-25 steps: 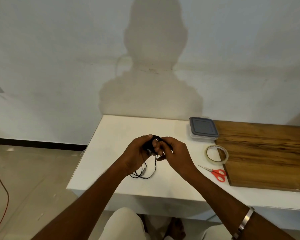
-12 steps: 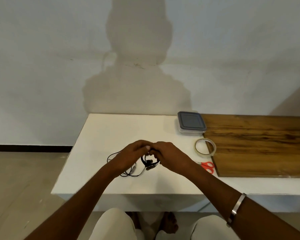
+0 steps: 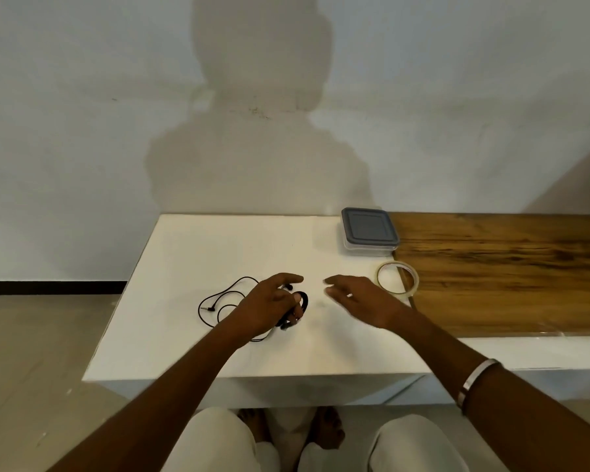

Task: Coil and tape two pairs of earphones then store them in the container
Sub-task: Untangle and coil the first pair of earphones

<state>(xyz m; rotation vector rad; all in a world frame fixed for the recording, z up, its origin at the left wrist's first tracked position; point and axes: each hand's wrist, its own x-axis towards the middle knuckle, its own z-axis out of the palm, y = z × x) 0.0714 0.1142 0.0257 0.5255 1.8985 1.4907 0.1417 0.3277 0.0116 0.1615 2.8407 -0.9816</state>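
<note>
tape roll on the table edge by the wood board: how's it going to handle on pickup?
The tape roll is a thin open ring lying flat, so it likely feels light and stiff. Set on edge it would probably roll. Its see-through surface looks smooth, so it may be slippery; a finger hooked through the hole seems the safer hold.

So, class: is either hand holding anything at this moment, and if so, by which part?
The left hand holds the black earphones by their coiled bundle, with loose cord trailing on the table. The right hand is open and holds nothing.
</note>
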